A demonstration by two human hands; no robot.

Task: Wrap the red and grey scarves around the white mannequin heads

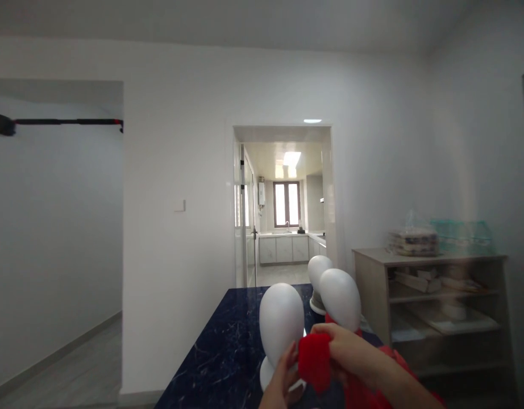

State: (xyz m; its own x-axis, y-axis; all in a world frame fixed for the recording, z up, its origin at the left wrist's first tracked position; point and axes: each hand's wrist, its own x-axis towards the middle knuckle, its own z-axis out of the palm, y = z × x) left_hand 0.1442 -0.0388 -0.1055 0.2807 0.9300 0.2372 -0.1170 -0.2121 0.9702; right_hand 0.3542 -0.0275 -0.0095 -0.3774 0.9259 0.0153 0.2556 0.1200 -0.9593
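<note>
A piece of red cloth [314,360] is held up between my hands at the bottom of the view. My right hand [337,342] grips its upper right edge, fingers bent over the top. At its left edge my left hand [284,375] has its curled fingers closed on the cloth, some of them blurred. Just behind my left hand stands a smooth white mannequin head [281,318] on a round base. A second white mannequin head [341,298] rises behind my right forearm, with red fabric [396,359] around its lower part and beside my arm.
Farther back is another white mannequin head [319,271]. All stand on a dark blue marbled table [228,341]. To the right, a shelf unit [424,258] carries wrapped stacks and a teal basket [462,236]. Beyond the table, a doorway opens onto a kitchen [283,250].
</note>
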